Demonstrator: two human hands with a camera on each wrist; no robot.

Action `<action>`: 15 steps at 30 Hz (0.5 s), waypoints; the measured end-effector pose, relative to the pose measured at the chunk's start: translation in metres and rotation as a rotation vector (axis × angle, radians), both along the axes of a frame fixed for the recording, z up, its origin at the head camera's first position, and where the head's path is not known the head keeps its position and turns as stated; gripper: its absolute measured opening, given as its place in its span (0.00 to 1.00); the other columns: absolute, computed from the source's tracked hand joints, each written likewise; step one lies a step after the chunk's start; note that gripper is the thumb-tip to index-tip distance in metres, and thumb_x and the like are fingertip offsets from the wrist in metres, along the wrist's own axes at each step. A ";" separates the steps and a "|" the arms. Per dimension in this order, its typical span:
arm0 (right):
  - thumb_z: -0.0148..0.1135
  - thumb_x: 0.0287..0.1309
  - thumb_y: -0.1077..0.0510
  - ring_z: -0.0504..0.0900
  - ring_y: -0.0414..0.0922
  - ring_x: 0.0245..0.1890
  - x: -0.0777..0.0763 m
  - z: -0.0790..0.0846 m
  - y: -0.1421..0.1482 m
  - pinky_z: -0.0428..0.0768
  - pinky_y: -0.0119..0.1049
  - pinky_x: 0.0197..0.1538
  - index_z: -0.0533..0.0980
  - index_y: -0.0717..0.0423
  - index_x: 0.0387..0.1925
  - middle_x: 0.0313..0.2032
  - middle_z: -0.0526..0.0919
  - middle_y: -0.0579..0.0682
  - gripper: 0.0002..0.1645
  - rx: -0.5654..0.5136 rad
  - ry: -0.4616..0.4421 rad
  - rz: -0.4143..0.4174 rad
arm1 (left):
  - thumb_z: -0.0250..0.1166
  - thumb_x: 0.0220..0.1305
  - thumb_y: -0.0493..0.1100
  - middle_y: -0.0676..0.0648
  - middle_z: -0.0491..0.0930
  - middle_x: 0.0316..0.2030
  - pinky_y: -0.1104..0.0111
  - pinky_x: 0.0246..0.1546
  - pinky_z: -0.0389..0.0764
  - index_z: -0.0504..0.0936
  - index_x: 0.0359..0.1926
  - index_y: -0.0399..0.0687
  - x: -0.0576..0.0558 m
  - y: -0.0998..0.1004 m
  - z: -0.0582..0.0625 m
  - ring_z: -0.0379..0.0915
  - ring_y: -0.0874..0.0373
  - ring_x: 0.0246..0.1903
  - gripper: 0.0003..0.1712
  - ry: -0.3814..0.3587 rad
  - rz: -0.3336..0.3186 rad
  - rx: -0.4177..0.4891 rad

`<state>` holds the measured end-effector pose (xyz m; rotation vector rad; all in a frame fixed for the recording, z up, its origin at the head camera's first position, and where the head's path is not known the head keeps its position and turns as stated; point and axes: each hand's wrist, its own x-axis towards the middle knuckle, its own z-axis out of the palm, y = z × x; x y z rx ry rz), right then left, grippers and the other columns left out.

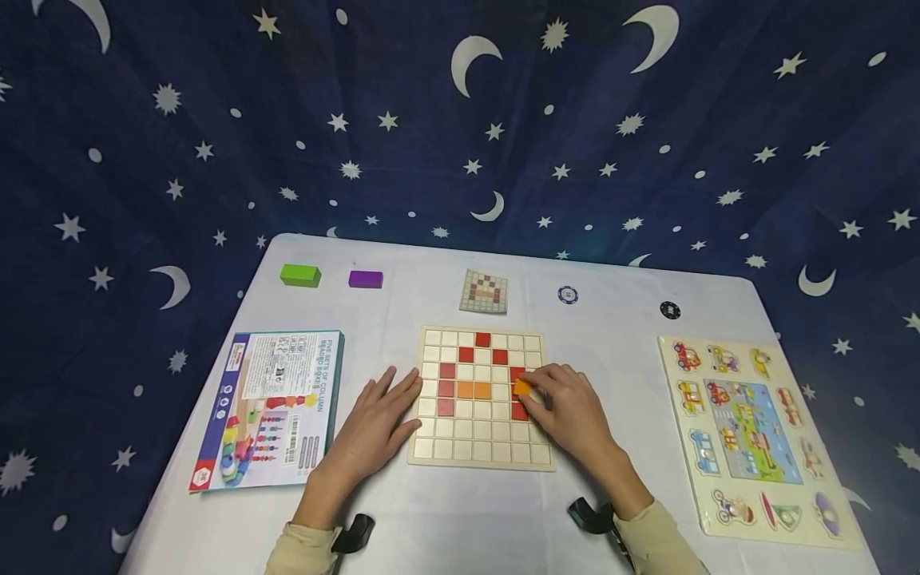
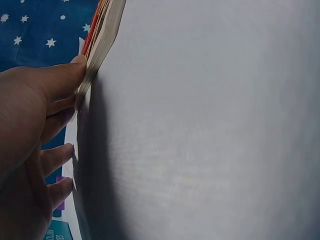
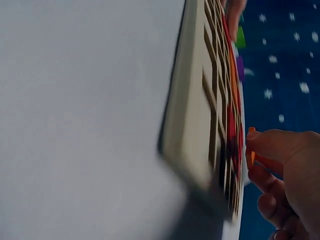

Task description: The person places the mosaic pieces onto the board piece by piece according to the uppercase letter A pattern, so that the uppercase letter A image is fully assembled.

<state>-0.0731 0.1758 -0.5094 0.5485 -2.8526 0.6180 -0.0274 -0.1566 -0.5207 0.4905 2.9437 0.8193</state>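
Observation:
A wooden grid board [image 1: 481,452] lies in the middle of the table, with several red tiles [image 1: 483,340] in an arch shape. Two orange tiles [image 1: 473,390] sit side by side in one row between the red columns. Between thumb and fingers my right hand [image 1: 575,411] pinches another orange tile [image 1: 521,387], over the right red column; the right wrist view shows this orange tile [image 3: 251,150] held just off the board's face. My left hand [image 1: 370,423] rests with fingers spread at the board's left edge, its thumb [image 2: 70,77] touching that edge.
Behind the board lies a small pattern card [image 1: 485,291]. A green block [image 1: 300,275], a purple block [image 1: 366,279] and two chips [image 1: 568,295] stand farther back. A flat toy box [image 1: 280,407] is at left, a vehicle picture puzzle [image 1: 762,439] at right.

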 end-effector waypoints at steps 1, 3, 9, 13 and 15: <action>0.82 0.56 0.52 0.82 0.46 0.42 -0.001 0.000 -0.005 0.77 0.43 0.44 0.89 0.51 0.50 0.43 0.89 0.48 0.20 0.000 -0.005 0.021 | 0.69 0.72 0.48 0.45 0.70 0.79 0.37 0.81 0.60 0.73 0.76 0.43 0.000 0.000 0.000 0.57 0.36 0.82 0.36 0.002 -0.001 0.002; 0.82 0.56 0.52 0.82 0.45 0.42 -0.002 0.001 -0.014 0.78 0.42 0.44 0.89 0.49 0.48 0.43 0.90 0.46 0.18 0.001 -0.008 0.055 | 0.69 0.72 0.49 0.45 0.70 0.79 0.37 0.81 0.60 0.73 0.76 0.43 0.000 0.000 -0.001 0.57 0.36 0.82 0.36 0.004 -0.003 0.000; 0.83 0.55 0.52 0.83 0.45 0.44 -0.003 -0.002 -0.024 0.81 0.42 0.46 0.89 0.44 0.40 0.45 0.91 0.46 0.12 0.045 0.008 0.093 | 0.69 0.73 0.49 0.46 0.70 0.79 0.38 0.82 0.59 0.73 0.77 0.44 0.001 0.002 -0.001 0.56 0.37 0.83 0.36 -0.006 -0.004 -0.005; 0.82 0.56 0.52 0.82 0.45 0.44 -0.002 -0.004 -0.023 0.82 0.43 0.48 0.89 0.44 0.40 0.46 0.90 0.46 0.10 0.056 0.011 0.107 | 0.69 0.73 0.48 0.46 0.70 0.79 0.38 0.81 0.60 0.74 0.76 0.44 0.002 0.002 0.001 0.57 0.37 0.82 0.35 0.002 -0.001 -0.008; 0.81 0.57 0.52 0.82 0.45 0.43 -0.002 -0.005 -0.022 0.83 0.42 0.47 0.90 0.45 0.40 0.45 0.89 0.46 0.10 0.050 0.021 0.116 | 0.69 0.73 0.48 0.46 0.70 0.79 0.38 0.81 0.60 0.74 0.76 0.44 0.002 0.002 0.002 0.57 0.37 0.82 0.35 0.008 -0.002 -0.008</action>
